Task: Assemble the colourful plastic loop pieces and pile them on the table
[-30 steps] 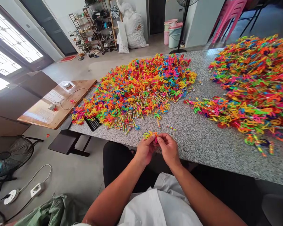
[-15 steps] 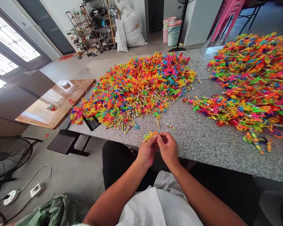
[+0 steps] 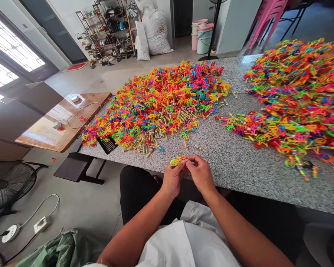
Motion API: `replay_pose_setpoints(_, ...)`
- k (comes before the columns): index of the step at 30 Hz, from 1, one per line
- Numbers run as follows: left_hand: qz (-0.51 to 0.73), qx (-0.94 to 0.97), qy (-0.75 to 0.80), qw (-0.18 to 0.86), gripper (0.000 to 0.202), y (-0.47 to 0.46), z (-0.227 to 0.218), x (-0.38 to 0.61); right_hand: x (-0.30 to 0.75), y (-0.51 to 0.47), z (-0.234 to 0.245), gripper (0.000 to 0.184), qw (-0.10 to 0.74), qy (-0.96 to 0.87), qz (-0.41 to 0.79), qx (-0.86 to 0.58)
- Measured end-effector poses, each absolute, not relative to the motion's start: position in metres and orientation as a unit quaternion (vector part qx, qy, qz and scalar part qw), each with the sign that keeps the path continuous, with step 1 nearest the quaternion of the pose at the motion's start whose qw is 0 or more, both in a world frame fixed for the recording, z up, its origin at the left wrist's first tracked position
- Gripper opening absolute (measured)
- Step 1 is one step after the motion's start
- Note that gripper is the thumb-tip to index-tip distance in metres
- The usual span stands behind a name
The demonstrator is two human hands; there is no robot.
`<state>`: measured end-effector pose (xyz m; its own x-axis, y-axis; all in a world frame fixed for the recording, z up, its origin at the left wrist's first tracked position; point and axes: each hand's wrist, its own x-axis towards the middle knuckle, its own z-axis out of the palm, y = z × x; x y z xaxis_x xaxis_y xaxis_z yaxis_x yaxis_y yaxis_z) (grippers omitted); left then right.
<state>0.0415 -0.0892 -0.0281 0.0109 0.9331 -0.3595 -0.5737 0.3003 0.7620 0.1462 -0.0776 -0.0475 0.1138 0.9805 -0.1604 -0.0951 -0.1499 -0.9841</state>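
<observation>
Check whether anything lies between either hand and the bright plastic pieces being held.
Nothing visible does. The left hand pinches the plastic pieces directly; the right hand is close beside them, its exact contact hidden. A loose patterned stick lies just beyond the right hand on the speckled tabletop, not in between.

Daylight pours through the lattice windows [image 3: 15,44] far left of the grip, burnt nearly white (hard on the eyes), and glares off the wooden tabletop [image 3: 46,131] in between. The left hand [image 3: 172,180] and right hand [image 3: 203,176] look fairly crisp; to their right, the plastic heap [image 3: 308,87] smears and stretches edgeward, with deep shadow below the granite table [image 3: 239,163].
</observation>
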Motion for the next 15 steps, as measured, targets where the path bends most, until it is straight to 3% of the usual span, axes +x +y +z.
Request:
replay_pose_setpoints(8,0.552,0.217,0.424,0.684,0.033,-0.089,-0.037,0.035,0.153,-0.074,-0.036,0.035,0.501,-0.333,0.628,-0.494)
replay_pose_setpoints(15,0.543,0.210,0.421,0.696,0.034,-0.089,-0.043,0.034,0.150,-0.070,-0.037,0.040,0.508,-0.318,0.619,-0.507)
